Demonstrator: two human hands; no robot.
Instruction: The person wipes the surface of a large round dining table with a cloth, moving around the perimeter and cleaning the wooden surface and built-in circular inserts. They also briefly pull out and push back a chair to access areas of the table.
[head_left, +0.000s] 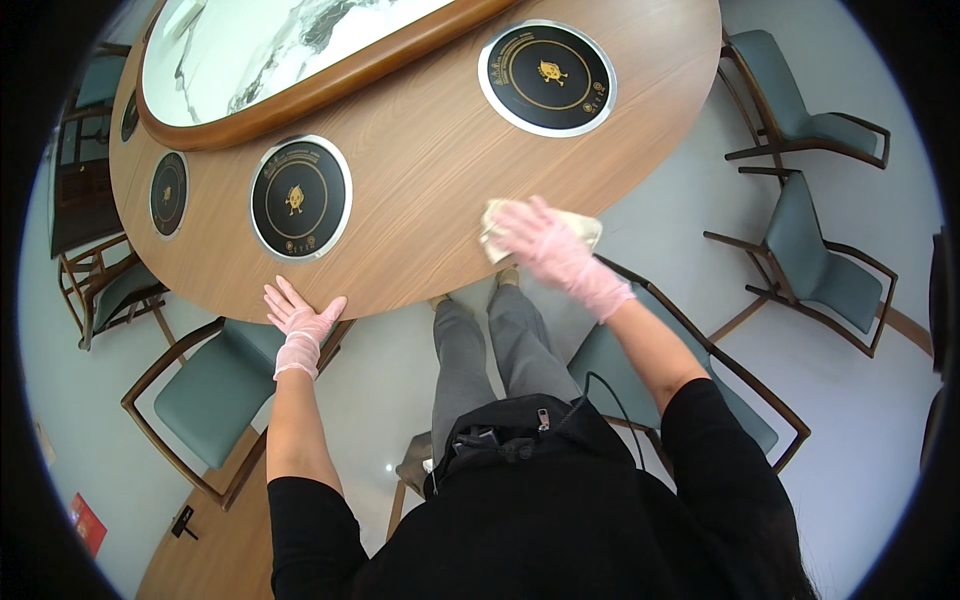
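My right hand [550, 250], in a thin pink glove, presses a pale cream cloth [582, 229] onto the near edge of the wooden table [420, 205]. Part of the cloth sticks out beyond the fingers on both sides, and the hand is slightly blurred. My left hand [303, 318], gloved the same way, rests on the table's edge further left with its fingers spread and nothing in it. Closest to that hand is a round black induction hob [300, 198] with a silver rim, set into the tabletop.
Another black hob [547, 78] lies beyond my right hand, and a smaller-looking one [168, 195] at the left. A marble-patterned centre panel [290, 50] has a raised wooden rim. Green chairs stand close by on the left [215, 395], the right [620, 360] and further right [800, 240].
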